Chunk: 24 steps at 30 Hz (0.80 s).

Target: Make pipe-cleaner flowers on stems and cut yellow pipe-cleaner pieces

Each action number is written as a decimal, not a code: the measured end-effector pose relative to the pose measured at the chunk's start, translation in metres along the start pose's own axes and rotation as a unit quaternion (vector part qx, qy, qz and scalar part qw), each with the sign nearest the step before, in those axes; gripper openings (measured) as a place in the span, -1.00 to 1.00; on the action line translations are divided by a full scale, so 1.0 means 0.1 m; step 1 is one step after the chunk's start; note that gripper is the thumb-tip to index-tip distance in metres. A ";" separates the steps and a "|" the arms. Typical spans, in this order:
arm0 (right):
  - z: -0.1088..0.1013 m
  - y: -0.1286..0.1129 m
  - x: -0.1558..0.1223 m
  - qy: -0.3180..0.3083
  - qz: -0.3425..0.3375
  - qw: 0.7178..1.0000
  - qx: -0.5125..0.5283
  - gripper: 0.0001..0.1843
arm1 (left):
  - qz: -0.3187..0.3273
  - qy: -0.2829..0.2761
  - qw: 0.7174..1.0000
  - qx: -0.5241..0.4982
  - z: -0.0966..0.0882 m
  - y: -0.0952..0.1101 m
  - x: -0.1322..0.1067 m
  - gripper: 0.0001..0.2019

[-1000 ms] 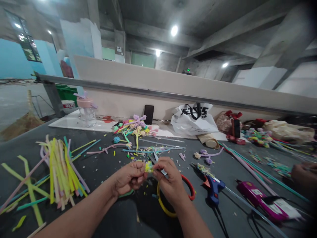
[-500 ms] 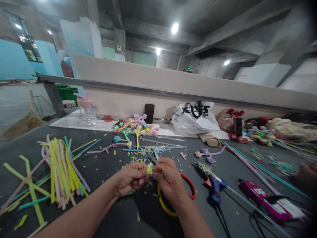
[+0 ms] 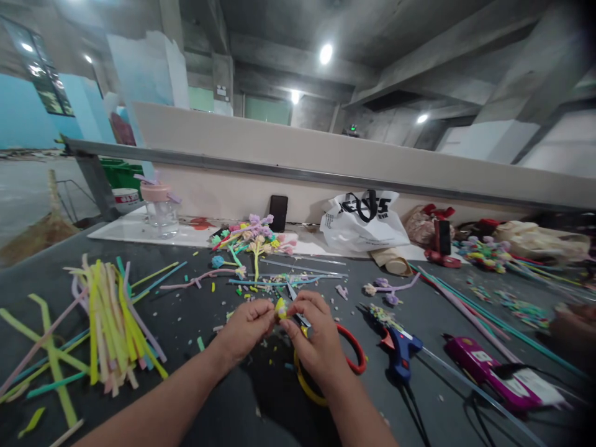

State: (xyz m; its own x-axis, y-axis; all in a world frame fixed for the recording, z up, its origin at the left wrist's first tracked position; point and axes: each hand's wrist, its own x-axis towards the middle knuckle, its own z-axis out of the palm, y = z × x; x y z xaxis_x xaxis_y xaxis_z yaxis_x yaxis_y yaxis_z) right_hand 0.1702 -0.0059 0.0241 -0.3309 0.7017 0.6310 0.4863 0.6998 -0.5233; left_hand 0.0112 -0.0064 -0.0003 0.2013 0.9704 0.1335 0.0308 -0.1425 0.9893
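Observation:
My left hand [image 3: 249, 324] pinches a small yellow fuzzy flower-like piece [image 3: 280, 308] between thumb and forefinger. My right hand [image 3: 316, 338] meets it from the other side, its thumb and fingertips closed on the piece's edge. Below my right hand are scissors [image 3: 352, 351] with a red and a yellow handle loop. Their blades point away past the fingers, and the hand covers part of them; they appear to lie on the table. Beyond the hands are pipe-cleaner flowers [image 3: 256, 233] in a colourful heap, with small fuzzy clippings scattered around.
A bundle of pastel pipe cleaners [image 3: 112, 323] lies at left. On the right are a blue glue gun [image 3: 404, 351] and a magenta tool [image 3: 488, 372] with cords. A bottle [image 3: 161, 211], phone [image 3: 278, 213] and white bag [image 3: 365, 220] stand at the back. Another person's hand [image 3: 575, 329] shows at right.
The yellow piece has turned between my fingers, and my right fingers have opened out slightly around it. The scissors stay in place. The whole view has shifted a little.

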 end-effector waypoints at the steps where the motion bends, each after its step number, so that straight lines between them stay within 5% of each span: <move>1: 0.01 0.01 0.00 0.000 0.002 1.000 -0.003 -0.98 | 0.008 0.003 1.000 0.018 0.01 0.01 0.00 -0.66; 8: 0.01 0.05 0.02 -0.015 -0.023 0.999 -0.016 -0.89 | -0.006 -0.007 1.000 0.029 0.00 0.05 -0.02 -0.66; 13: -0.02 0.03 0.01 -0.052 -0.016 0.998 0.013 -0.83 | 0.001 -0.082 0.996 0.023 -0.07 0.06 -0.03 -0.66; 24: -0.07 -0.05 0.00 -0.027 0.028 0.971 0.234 -0.84 | -0.060 -0.099 0.988 -0.105 -0.10 0.00 -0.06 -0.66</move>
State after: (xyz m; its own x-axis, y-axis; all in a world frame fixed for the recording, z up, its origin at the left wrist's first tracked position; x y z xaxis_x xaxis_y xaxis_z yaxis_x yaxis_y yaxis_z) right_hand 0.1731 -0.0102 0.0310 -0.3619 0.7375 0.5702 0.0876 0.6359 -0.7668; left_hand 0.0005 -0.0106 -0.0001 0.3965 0.9178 0.0218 -0.1340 0.0343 0.9904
